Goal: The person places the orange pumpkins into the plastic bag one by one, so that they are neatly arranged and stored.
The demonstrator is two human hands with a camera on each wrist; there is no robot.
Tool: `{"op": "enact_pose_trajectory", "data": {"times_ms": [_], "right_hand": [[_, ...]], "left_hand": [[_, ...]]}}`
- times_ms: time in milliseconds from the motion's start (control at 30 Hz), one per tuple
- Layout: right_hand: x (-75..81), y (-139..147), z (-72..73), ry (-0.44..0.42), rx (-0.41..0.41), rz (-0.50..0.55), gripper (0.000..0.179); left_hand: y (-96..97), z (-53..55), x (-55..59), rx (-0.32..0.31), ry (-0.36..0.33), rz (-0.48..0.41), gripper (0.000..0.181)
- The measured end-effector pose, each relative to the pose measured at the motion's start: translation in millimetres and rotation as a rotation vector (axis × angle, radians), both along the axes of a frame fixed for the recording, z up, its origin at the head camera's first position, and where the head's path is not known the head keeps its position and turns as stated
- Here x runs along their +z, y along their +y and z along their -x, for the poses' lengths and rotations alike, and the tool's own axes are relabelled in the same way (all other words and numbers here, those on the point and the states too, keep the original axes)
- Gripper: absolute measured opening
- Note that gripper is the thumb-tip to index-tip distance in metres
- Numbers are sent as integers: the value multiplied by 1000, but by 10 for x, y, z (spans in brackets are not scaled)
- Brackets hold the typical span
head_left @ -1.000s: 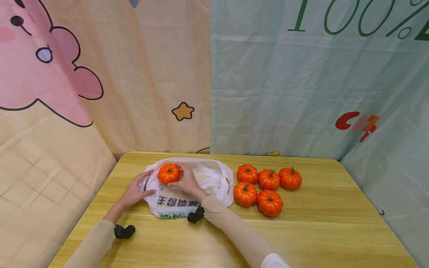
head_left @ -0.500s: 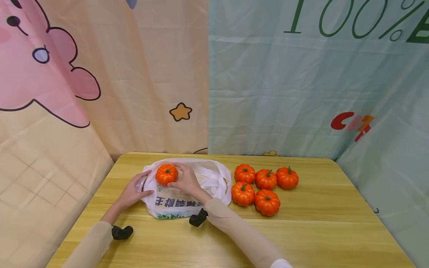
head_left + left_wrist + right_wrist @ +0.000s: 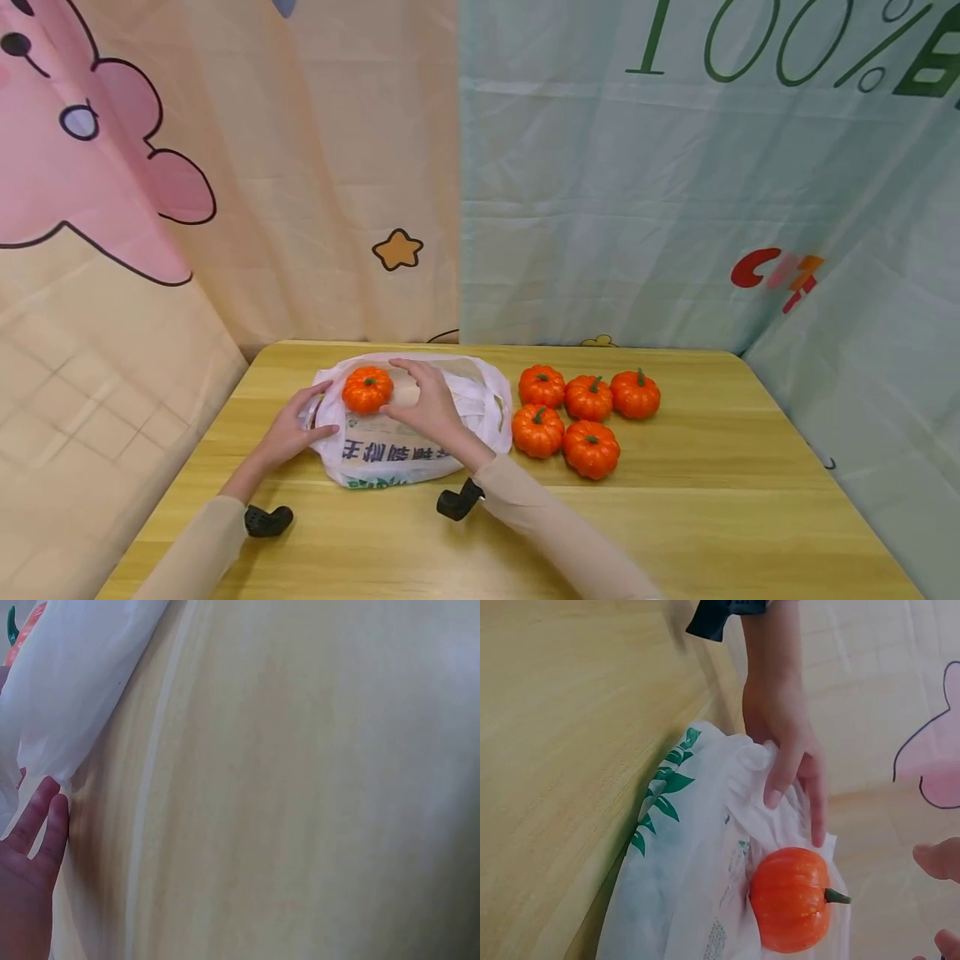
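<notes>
A white plastic bag with dark lettering and green leaf prints lies on the table. At its left end my left hand holds the bag's edge, thumb on the near side and forefinger on the far side. An orange toy pumpkin with a green stem rests in the bag's left part, near those fingertips. My right hand hovers over the bag just right of this pumpkin, thumb and fingers spread, nothing between them. In the right wrist view, the pumpkin sits below the left hand.
Several more orange pumpkins stand in two rows on the wooden table, right of the bag. Printed curtains hang behind the table and at its sides. A black wrist device sits at each sleeve cuff.
My right hand has let go of the pumpkin and drawn back slightly to the right, its fingers spreading. The pumpkin stays in the bag. My left hand keeps its place at the bag's edge.
</notes>
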State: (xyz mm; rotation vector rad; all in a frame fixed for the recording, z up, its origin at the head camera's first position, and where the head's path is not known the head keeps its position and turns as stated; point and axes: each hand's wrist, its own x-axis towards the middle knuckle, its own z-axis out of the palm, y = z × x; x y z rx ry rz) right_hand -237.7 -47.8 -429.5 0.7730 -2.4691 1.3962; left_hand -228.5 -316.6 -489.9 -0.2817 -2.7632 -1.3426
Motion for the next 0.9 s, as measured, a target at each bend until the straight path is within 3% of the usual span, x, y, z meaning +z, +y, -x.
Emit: {"op": "enact_pose_trajectory", "data": {"times_ms": [233,567,900], "right_hand": [[122,170,-154,148,-5,37,58],[273,436,-282,286,-3,66,54],[324,778,-423,327,-26,96,50]], "left_hand": [[-8,-11,-6,2,6,3,77],[7,7,25,-4,-6,8,78],[14,-17,37,-4,-16,12,79]]}}
